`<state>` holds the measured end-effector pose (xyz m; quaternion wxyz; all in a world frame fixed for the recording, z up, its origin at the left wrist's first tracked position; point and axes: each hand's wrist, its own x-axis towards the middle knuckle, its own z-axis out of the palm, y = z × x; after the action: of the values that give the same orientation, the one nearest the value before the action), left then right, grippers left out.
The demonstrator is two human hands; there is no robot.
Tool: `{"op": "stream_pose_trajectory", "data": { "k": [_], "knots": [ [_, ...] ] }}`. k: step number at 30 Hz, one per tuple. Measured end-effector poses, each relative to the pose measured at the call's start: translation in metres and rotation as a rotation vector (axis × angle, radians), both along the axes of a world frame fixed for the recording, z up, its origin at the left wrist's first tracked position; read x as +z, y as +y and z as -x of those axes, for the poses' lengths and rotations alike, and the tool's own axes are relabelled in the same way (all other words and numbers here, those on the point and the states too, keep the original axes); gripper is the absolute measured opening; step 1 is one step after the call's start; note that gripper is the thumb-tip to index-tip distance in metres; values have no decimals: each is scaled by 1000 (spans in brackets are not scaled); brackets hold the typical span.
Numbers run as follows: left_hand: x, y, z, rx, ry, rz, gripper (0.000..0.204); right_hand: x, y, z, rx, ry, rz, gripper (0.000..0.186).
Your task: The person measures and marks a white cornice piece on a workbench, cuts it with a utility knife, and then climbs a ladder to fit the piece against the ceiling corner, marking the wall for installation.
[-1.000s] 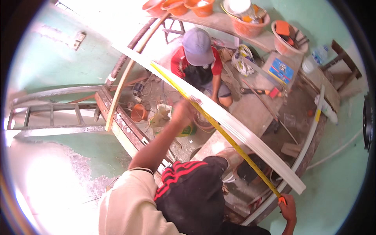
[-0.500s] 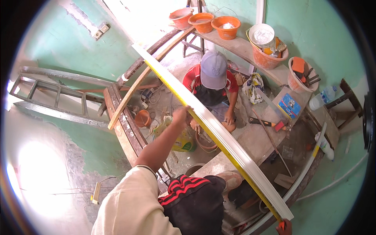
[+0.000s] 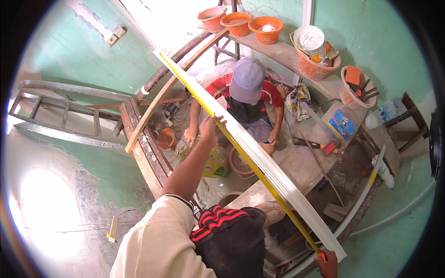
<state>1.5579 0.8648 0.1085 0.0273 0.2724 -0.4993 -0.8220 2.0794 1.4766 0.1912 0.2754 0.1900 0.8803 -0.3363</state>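
Observation:
A long white ridged moulding (image 3: 282, 180) lies diagonally across the wooden scaffold, with a yellow tape blade (image 3: 257, 169) stretched along its edge nearly to the far end. My left hand (image 3: 210, 128) grips the blade and moulding edge at mid-length, fingers curled round them. My right hand (image 3: 327, 263), at the near end, holds the orange tape measure (image 3: 321, 255), partly hidden by the fingers. My cream-sleeved left arm reaches up from below. Under the moulding's far half, another person (image 3: 246, 81) in a grey cap and red shirt sits among tools, hands low and apart.
A plank shelf (image 3: 289, 55) holds several orange buckets (image 3: 265, 32). A metal ladder (image 3: 65, 116) lies left beside wooden beams (image 3: 138, 136). A board with a blue box (image 3: 341, 124), a handled tool (image 3: 311, 144) and a bottle (image 3: 380, 116) nearby are at right. Green walls surround the scaffold.
My left hand has moved slightly toward the moulding's far end, and the yellow blade now reaches farther along it. The other person's left-side hand has moved out leftward. The view has shifted.

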Motion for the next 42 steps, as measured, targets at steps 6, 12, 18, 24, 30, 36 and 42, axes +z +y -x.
{"op": "stream_pose_trajectory", "data": {
  "k": [6,12,18,24,30,36,42],
  "knots": [
    [1,22,-34,3,-12,182,29,34,-129,134,68,93,-23,67],
    [-11,-26,14,8,-39,255,30,15,-74,82,71,77,2,71],
    [-5,-38,51,36,-131,261,30,-17,19,0,177,-30,-52,33],
    [-14,-44,64,93,-140,235,34,-19,27,-11,164,114,-86,25],
    [-28,-45,62,-22,-167,221,29,-27,-4,7,116,461,-96,28],
    [-65,-27,47,52,-247,266,33,-68,16,24,213,316,-61,21],
    [-80,38,-12,75,-314,-1,28,-36,-11,42,-68,139,-107,60]
  ]
}}
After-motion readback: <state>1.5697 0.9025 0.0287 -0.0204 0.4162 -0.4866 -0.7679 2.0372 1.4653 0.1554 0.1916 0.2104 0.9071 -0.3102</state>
